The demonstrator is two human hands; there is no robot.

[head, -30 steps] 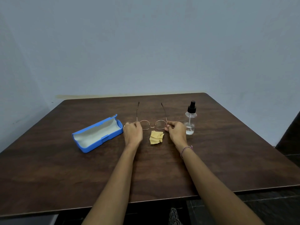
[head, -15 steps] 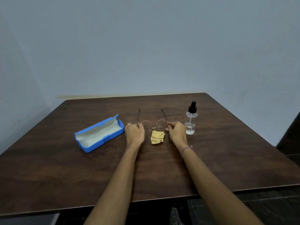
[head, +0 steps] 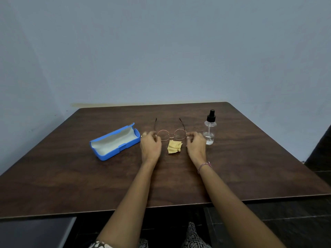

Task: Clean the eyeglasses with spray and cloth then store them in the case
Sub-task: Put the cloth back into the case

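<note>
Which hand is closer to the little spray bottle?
The right hand. It sits just beside the spray bottle, at the glasses' right end. The left hand is at the glasses' other end, farther away, next to the blue case.

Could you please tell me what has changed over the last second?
The glasses were lowered toward the table, and both hands, left and right, loosened their pinch at the frame's ends. The case, cloth and spray bottle stayed put.
</note>
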